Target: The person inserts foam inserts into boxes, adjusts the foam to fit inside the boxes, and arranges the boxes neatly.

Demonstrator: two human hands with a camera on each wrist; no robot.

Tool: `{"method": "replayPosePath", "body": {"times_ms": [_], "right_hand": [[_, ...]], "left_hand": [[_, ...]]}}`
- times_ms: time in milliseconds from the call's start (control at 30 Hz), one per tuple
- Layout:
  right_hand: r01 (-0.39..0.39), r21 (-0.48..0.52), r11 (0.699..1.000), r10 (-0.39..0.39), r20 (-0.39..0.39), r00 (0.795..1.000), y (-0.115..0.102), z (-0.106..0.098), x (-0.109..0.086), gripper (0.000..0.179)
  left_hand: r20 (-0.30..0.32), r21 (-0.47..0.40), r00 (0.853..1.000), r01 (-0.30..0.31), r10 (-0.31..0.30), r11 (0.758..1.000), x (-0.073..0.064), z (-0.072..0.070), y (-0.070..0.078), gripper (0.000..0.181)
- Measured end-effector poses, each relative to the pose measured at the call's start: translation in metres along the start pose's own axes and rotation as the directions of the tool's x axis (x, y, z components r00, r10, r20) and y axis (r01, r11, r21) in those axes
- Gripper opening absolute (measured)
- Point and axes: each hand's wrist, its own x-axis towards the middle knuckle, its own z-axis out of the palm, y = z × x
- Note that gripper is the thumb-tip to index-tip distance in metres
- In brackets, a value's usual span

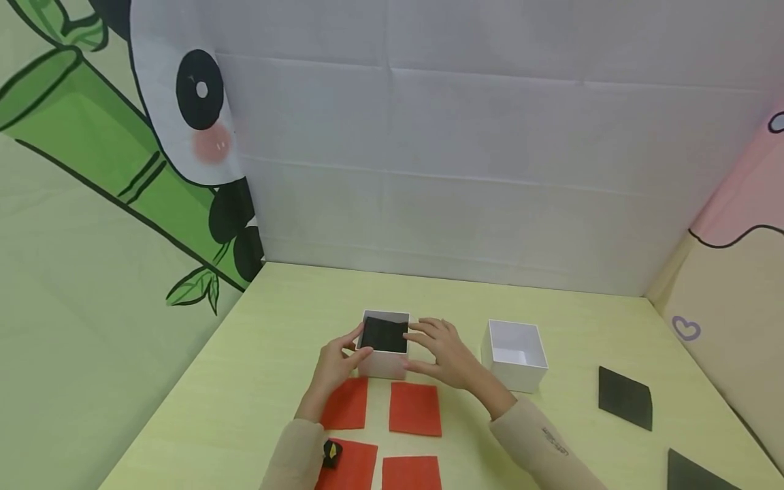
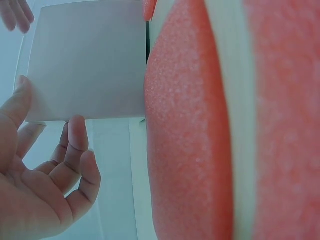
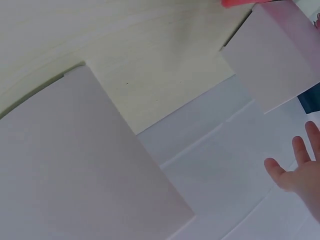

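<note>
A white box stands near the middle of the table, and a black square sheet lies at its opening, covering most of it. My left hand holds the box at its front left corner, thumb at the front rim and fingers along the left side. On the other side, my right hand is spread, its fingertips at the sheet's right edge. In the right wrist view a dark edge of the sheet shows above the box's rim, close to the right hand's fingertips.
Another white box stands open to the right. Several red squares lie in front of the hands, partly under the left forearm. Two black squares lie at the right of the table. A white cloth wall rises behind.
</note>
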Motion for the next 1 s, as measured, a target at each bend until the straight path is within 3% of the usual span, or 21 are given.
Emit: {"method": "replayPosePath", "body": {"times_ms": [400, 633, 1000], "right_hand": [[0.003, 0.088, 0.996, 0.006, -0.105, 0.994, 0.002, -0.012, -0.038, 0.052], [-0.057, 0.160, 0.985, 0.072, -0.093, 0.993, 0.001, -0.017, -0.059, 0.052], [0.008, 0.075, 0.997, 0.007, -0.200, 0.980, 0.003, -0.024, -0.086, 0.045]], "left_hand": [[0.002, 0.005, 1.000, 0.030, -0.030, 1.000, 0.003, 0.002, -0.001, 0.056], [0.004, -0.001, 0.999, 0.032, -0.032, 0.999, 0.003, 0.001, 0.001, 0.057], [0.001, 0.005, 0.999, 0.033, -0.033, 0.999, 0.001, 0.000, 0.002, 0.057]]}}
